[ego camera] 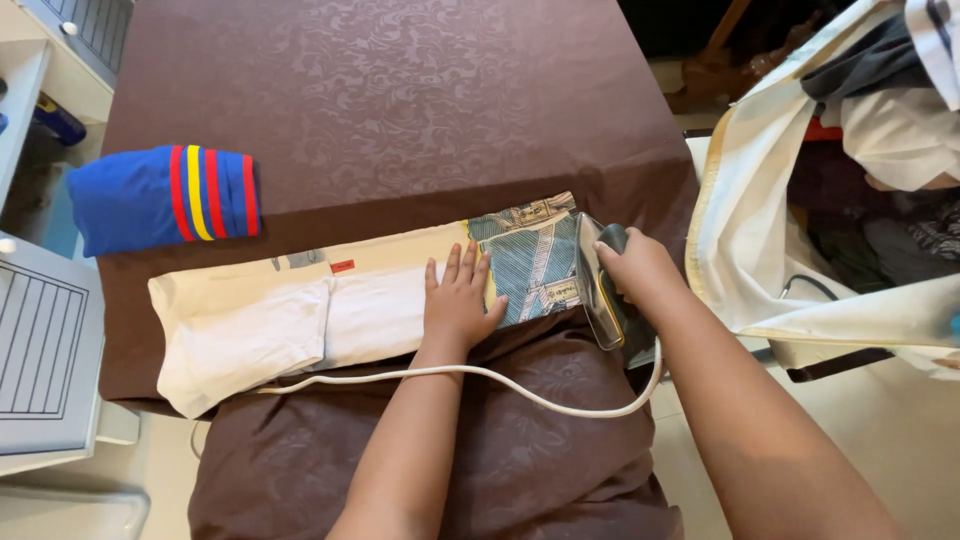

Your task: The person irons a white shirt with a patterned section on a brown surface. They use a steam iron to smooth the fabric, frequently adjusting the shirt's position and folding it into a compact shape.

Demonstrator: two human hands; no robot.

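I see a dark brown cloth (400, 100) with a faint tone-on-tone floral pattern covering the table. On it lies a folded garment (290, 310), cream and white, with a small red tag and a teal panel of fine pale lines at one end. The iron (605, 290) looks grey with a silvery plate; its cord (520, 385) is white. A folded blue cloth (160, 198) carries red and yellow stripes.

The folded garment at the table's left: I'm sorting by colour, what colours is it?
Blue with red and yellow stripes, shown clearly in the head view.
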